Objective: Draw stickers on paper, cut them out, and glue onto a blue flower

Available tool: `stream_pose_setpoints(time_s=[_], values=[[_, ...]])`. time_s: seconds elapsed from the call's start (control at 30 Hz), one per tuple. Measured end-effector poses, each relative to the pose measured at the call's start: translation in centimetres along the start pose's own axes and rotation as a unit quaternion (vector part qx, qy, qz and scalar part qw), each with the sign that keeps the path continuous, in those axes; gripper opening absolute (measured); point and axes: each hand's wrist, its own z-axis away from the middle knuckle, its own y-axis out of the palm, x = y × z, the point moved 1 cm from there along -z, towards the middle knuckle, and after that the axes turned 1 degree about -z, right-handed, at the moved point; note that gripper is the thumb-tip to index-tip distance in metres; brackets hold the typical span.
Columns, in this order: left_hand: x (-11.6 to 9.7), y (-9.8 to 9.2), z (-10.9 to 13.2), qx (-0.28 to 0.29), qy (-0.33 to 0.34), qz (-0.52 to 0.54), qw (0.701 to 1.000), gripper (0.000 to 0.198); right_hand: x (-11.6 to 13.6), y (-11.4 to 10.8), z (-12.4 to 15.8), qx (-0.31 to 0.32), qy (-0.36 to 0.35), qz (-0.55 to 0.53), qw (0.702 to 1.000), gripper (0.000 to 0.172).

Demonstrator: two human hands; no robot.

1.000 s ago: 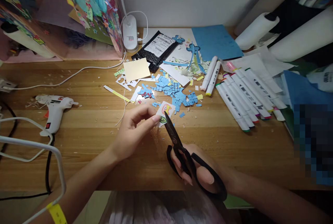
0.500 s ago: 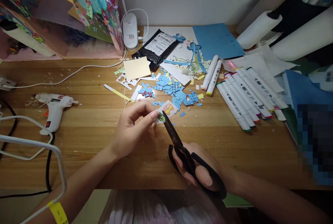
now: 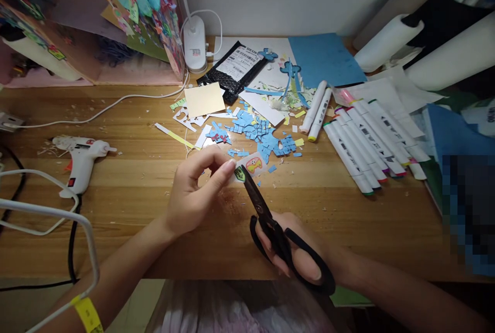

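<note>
Between thumb and index finger, my left hand point(image 3: 197, 188) pinches a small piece of white paper point(image 3: 264, 164). The paper carries a yellow drawing outlined in red point(image 3: 254, 166) and a green drawing with a dark outline point(image 3: 240, 173). My right hand point(image 3: 301, 243) is closed around black-handled scissors point(image 3: 266, 214), its fingers through the loops. The dark blades point up and left, their tips at the paper beside the green drawing. The blades look nearly closed. Behind the paper lie blue paper scraps point(image 3: 251, 126).
A white glue gun point(image 3: 83, 160) lies on the left of the wooden desk point(image 3: 131, 168). Several markers point(image 3: 367, 142) lie to the right. At the back are a black parcel bag point(image 3: 235, 72), a blue sheet point(image 3: 325, 60) and a power strip point(image 3: 194, 47). White wire loops point(image 3: 87, 225) cross the left foreground.
My left hand has turned the paper, so its yellow drawing has shifted slightly right and down. The scissors stay in almost the same place.
</note>
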Motion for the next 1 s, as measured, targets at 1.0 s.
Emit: stream_pose_setpoints(time_s=[1.0], values=[[0.19,-0.04,0.09,-0.006,-0.050,-0.027,0.998,0.034,0.08,0.14,-0.30,-0.069,-0.034,-0.044,0.996,0.070]])
